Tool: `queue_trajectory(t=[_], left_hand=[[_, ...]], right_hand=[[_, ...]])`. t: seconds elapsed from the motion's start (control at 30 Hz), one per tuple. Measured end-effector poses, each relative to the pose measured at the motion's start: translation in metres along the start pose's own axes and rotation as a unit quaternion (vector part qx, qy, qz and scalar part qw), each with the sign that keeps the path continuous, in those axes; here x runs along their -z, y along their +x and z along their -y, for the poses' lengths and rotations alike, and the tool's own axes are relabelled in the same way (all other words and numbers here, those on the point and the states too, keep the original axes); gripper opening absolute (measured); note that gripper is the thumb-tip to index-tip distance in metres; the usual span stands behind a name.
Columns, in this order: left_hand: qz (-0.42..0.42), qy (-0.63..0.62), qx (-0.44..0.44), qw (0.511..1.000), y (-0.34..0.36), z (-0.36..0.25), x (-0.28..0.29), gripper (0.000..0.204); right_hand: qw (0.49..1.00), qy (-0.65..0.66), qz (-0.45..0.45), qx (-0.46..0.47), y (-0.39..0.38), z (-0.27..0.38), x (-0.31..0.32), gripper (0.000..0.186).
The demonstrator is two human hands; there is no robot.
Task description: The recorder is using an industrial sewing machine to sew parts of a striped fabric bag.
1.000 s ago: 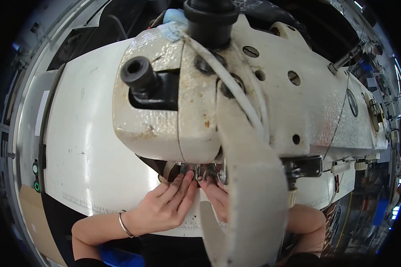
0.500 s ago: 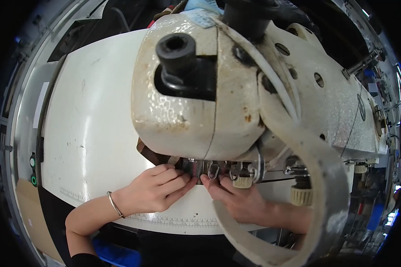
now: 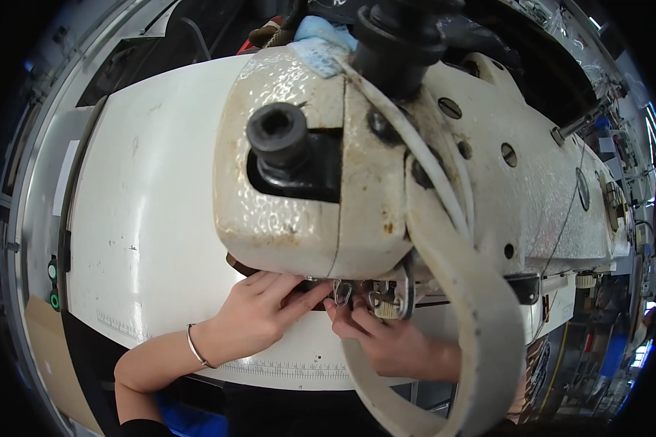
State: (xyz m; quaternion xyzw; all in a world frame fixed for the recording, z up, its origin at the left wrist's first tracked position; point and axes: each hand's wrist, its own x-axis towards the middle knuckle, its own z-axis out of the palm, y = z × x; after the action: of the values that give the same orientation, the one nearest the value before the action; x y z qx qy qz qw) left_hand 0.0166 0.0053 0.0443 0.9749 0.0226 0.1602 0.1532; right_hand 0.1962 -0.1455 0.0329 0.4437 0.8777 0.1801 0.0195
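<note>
1. My left hand (image 3: 249,313) reaches inward, fingers bent, their tips partly hidden.
2. My right hand (image 3: 390,341) faces it, fingers curled, close by.
3. My left forearm (image 3: 153,362) slants forward from a bent elbow (image 3: 126,377).

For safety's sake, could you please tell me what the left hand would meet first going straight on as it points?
The left hand would probably meet the small metal loop below the sewing machine head first, though depth is unclear.

Beyond and above the fingers (image 3: 307,300) sits the sewing machine (image 3: 284,237), with a corner of fabric (image 3: 238,265) showing beneath its head to their left. Under them spreads the table (image 3: 146,218), its ruler marks (image 3: 299,368) nearer the person, while a curved lever (image 3: 490,320) bends round to their right.
</note>
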Motion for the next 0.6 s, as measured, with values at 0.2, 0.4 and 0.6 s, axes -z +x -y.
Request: queue_trajectory(t=[0.2,0.4,0.6], left_hand=[[-0.012,0.027,-0.018,0.999,-0.001,-0.003,-0.011,0.051],[0.026,0.018,0.002,0.999,0.002,-0.002,-0.007,0.048],[-0.01,0.004,0.001,1.0,0.0,0.005,-0.017,0.031]], right_hand=[[1.0,-0.022,-0.017,0.007,0.009,-0.015,0.016,0.046],[0.976,0.173,-0.025,-0.129,0.0,0.006,0.002,0.043],[0.972,0.2,-0.056,-0.111,0.003,-0.006,-0.005,0.041]])
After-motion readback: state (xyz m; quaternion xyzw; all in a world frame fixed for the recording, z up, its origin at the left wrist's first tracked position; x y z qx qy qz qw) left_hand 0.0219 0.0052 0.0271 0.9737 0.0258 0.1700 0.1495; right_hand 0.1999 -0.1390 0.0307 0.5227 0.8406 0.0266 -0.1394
